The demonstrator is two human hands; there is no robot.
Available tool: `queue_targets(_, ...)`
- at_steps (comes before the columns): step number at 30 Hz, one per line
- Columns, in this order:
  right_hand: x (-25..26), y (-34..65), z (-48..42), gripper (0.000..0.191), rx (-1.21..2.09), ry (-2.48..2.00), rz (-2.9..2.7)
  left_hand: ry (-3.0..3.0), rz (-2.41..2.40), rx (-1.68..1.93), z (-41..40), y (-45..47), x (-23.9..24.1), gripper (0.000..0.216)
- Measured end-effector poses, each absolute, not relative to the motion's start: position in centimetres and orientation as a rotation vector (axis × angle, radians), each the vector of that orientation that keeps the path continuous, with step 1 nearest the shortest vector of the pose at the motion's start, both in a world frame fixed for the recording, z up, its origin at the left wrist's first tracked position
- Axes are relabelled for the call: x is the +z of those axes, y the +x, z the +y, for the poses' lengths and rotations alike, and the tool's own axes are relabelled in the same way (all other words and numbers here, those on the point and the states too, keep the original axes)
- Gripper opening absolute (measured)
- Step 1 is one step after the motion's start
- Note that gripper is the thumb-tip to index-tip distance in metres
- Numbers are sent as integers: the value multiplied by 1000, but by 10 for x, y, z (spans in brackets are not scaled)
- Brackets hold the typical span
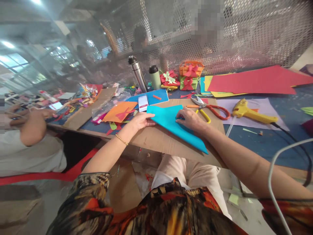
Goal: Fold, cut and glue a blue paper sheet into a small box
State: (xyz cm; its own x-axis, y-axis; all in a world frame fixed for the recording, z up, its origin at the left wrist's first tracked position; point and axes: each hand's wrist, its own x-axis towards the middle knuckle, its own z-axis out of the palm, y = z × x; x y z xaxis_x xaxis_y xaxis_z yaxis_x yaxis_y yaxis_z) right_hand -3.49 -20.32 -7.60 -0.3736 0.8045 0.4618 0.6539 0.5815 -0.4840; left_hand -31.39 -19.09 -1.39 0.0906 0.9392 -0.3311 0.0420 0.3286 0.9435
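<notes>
**Cyan paper pressed flat under both hands**

The tabletop (pixel 269 143) carries a cardboard sheet (pixel 156 140). On it lies the cyan paper (pixel 168 123), a long tapering triangle, apparently already folded once and not visibly cut or glued. The left hand (pixel 143 120) presses its left corner and the right hand (pixel 190 119) its upper edge. Each grip is spread flat, clasping nothing. Scissors (pixel 210 109) and glue gun (pixel 249 112) lie untouched nearby.

You, lower frame: short-sleeved top (pixel 156 212) in orange, black & brown swirl print; pale beige trousers (pixel 193 176) at ctr; thin gold bead bracelet (pixel 121 139) just behind your left hand (pixel 141 121).
</notes>
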Motion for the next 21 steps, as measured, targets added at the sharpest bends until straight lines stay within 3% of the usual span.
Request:
queue_targets(8, -78, -35, -203, 21, 294, -1264, -2043, 1249, 1248, 866, -203, -315, -4, 29)
queue_targets(16, -65, -42, -218, 95, 340, -1423, -1797, 1510, 1162, 1091, -215, -314, 15, 34)
queue_targets(18, -55, -42, -224, 100, 559, -1328, -1658, 1589, 1133, 1173, -219, -317, 22, 35)
queue_targets(21, -40, -44, -234, 86, 1008, -1044, -1401, 1712, 1087, 1282, -226, -320, 33, 34)
